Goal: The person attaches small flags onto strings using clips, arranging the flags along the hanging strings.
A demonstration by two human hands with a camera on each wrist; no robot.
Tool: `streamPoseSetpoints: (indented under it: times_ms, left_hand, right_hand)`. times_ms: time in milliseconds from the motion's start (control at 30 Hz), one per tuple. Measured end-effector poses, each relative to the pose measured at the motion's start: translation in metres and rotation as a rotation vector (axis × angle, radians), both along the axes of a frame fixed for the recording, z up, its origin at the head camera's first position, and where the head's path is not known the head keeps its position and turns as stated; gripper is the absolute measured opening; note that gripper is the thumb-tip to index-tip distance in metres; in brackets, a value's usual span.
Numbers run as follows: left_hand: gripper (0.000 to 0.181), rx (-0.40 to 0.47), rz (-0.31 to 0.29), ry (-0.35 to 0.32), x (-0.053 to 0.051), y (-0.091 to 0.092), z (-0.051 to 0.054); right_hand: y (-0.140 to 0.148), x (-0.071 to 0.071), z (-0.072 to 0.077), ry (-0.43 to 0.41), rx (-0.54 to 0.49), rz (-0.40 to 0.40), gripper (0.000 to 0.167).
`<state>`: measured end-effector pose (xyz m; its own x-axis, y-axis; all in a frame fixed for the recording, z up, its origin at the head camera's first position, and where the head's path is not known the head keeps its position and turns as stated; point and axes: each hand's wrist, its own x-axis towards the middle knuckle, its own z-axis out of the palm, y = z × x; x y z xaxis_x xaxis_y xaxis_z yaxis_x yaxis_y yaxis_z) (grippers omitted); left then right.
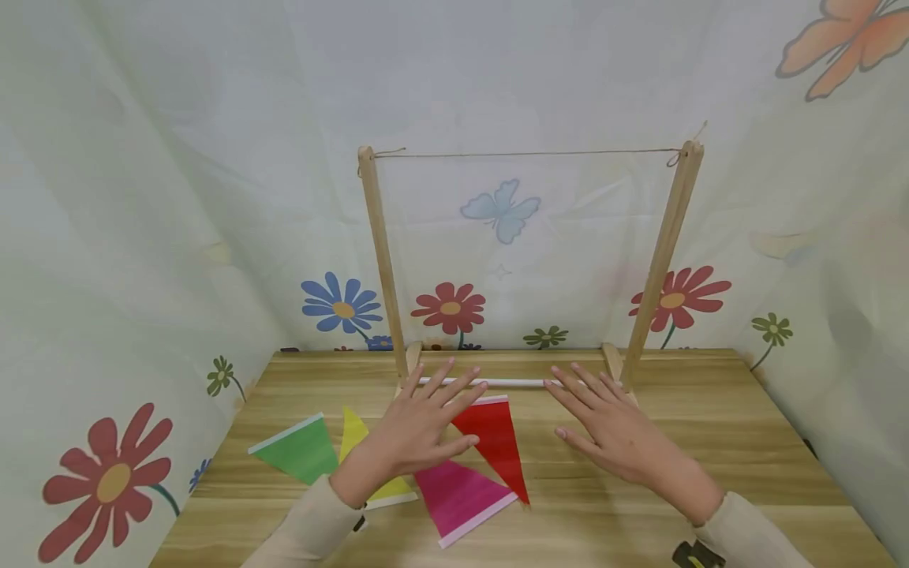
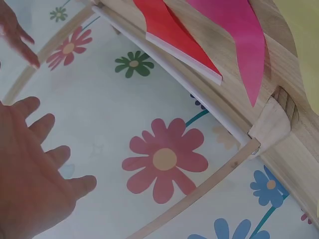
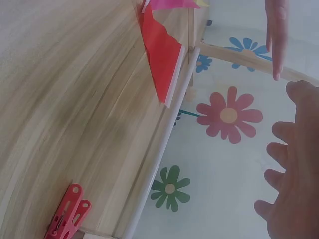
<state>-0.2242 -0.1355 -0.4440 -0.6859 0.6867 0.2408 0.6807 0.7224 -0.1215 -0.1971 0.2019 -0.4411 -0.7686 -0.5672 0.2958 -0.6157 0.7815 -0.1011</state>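
Note:
Both hands hover palm down over the table with fingers spread and hold nothing. My left hand [image 1: 419, 430] is above the pennants, nearest the red pennant [image 1: 500, 442] and the magenta pennant [image 1: 461, 497]. Partly behind that forearm lie a yellow pennant [image 1: 353, 432] and a green pennant [image 1: 301, 450]. Each pennant has a white strip along its short edge. My right hand [image 1: 618, 434] is over bare wood to the right, near the foot of the wooden frame [image 1: 383, 244]. A thin string [image 1: 525, 153] is tied between the tops of its two posts.
A white rod [image 1: 511, 383] joins the posts near the table [image 1: 582, 528]. In the right wrist view a red clothespin [image 3: 67, 214] lies on the wood. A flower-printed curtain [image 1: 213, 158] surrounds the back and sides.

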Motion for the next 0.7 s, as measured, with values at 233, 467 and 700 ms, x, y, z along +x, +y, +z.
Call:
streamPoseSetpoints:
  times_ms: [233,467,700]
  left_hand:
    - [0.071,0.024,-0.04,0.036,0.004,-0.002,0.003]
    - [0.062,0.059,-0.085,0.092,0.009,-0.005,0.005]
    - [0.055,0.025,-0.117,0.11,0.013,-0.007,0.005]
  right_hand:
    - [0.0,-0.001,-0.001,0.052,-0.048,0.036,0.06]
    - [0.0,0.001,0.001,0.069,-0.048,0.014,0.042]
    - [0.002,0.003,-0.004,0.048,-0.056,-0.019,0.028]
